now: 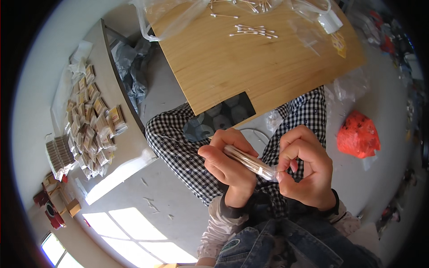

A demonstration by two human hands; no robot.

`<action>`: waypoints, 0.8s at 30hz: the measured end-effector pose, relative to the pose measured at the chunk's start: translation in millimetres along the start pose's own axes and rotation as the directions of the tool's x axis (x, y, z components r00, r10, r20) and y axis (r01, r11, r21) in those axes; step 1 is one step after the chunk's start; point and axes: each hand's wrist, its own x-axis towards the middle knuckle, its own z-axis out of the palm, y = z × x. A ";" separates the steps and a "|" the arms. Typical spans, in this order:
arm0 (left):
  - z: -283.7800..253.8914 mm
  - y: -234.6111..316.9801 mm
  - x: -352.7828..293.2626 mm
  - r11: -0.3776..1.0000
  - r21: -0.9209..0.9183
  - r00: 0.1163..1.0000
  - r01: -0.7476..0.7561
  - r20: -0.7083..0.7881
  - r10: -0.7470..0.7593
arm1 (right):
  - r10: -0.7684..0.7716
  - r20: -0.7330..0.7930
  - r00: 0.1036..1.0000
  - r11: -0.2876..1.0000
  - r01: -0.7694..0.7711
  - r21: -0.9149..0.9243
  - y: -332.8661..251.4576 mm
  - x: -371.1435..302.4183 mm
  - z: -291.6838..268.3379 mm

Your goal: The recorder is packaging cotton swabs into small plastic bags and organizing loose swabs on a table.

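Clearly, both hands are busy with one slim clear packet of cotton swabs [250,161], which is above the lap, near the middle of the view. The left hand [232,174] has its fingers and thumb closed around this packet, on its ten o'clock part. The right hand [311,172] pinches the four o'clock end, where the film is loose, with thumb and forefinger together on it; its other fingers are bent. The packet lies tilted, pointing from ten towards four o'clock. From it, at twelve o'clock, stands a wooden table [254,71], on which loose swabs [254,31] are lying in a small heap. At one o'clock there is a white cylinder [330,22], and between two and three o'clock, a red plastic bag [358,135]. Many filled packets [89,127] are piled between nine and ten o'clock.
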 end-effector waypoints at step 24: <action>8.4 0.3 1.1 0.999 0.042 0.997 -0.031 -0.063 0.034 | -0.055 0.042 0.998 0.998 0.055 0.007 8.5 -2.8 -5.6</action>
